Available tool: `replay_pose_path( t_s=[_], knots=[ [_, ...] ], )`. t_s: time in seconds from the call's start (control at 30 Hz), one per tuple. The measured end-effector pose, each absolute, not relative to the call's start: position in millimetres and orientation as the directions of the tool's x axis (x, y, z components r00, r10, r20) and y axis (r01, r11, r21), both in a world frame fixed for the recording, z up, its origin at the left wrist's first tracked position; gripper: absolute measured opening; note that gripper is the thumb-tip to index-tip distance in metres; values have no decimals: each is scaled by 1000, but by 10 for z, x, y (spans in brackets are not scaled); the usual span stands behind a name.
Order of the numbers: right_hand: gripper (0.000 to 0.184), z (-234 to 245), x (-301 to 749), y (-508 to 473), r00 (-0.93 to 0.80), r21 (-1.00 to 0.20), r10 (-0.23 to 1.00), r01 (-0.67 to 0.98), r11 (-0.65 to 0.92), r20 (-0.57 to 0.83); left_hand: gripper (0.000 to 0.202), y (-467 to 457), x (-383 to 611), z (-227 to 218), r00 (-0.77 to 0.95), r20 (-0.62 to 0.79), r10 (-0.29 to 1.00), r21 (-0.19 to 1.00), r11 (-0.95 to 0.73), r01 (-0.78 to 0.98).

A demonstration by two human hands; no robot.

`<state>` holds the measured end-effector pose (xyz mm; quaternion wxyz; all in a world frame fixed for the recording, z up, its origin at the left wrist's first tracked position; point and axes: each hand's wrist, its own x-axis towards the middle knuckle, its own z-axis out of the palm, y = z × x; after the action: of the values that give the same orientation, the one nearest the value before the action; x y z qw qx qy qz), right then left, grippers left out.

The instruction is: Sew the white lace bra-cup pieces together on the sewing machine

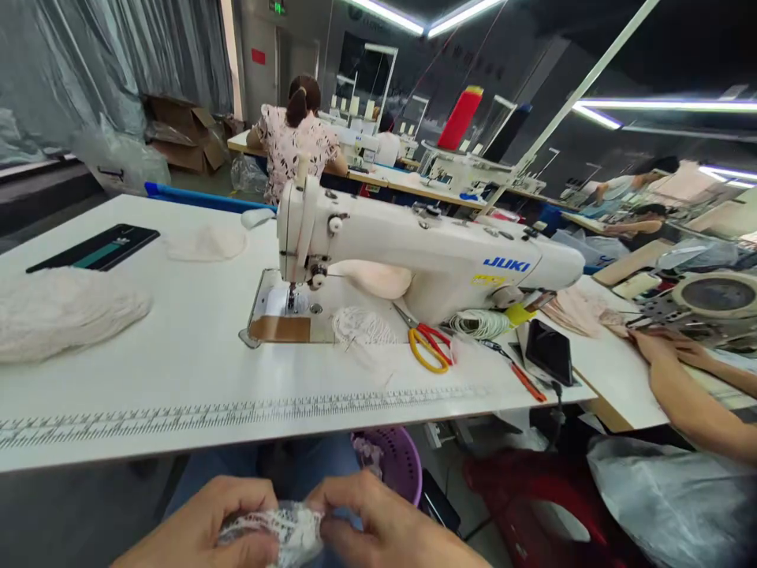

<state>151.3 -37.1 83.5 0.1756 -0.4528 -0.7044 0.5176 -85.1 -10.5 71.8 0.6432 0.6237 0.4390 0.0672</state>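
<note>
- Below the table [177, 355]'s front edge, the left hand [204, 517] and right hand [378, 513] pinch white lace [299, 536] between them, each grip closed on it; uneven pulling could stretch or tear the fine mesh.
- Just beyond, a purple basket [412, 469] stands near the lap [328, 461]; should either grip slip, the lace might fall there.
- On the table, scissors [419, 327] lie beside a white bundle [363, 325]; hasty lifting of either could snag threads.
- Behind these, the sewing machine [378, 229] has its needle [292, 296] uncovered; fingers straying beneath risk a prick.
- Farther off, well apart, a co-worker [301, 150] sits facing away.
</note>
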Motion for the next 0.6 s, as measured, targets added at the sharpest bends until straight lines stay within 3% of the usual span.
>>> replay_pose_path(
  t_s=[0.17, 0.43, 0.6],
  knots=[
    [41, 619, 1267, -458, -599, -846, 788, 487, 216, -144, 14, -253, -992, 610, 584, -504, 636, 817, 132, 561],
    [7, 600, 1122, -435, -571, -830, 802, 524, 192, -175, 22, -371, -1131, 520, 583, -534, 613, 806, 161, 569],
    [17, 581, 1132, -468, -519, -691, 841, 665, 285, -154, 21, -417, -887, 467, 558, -463, 689, 851, 167, 499]
  ],
)
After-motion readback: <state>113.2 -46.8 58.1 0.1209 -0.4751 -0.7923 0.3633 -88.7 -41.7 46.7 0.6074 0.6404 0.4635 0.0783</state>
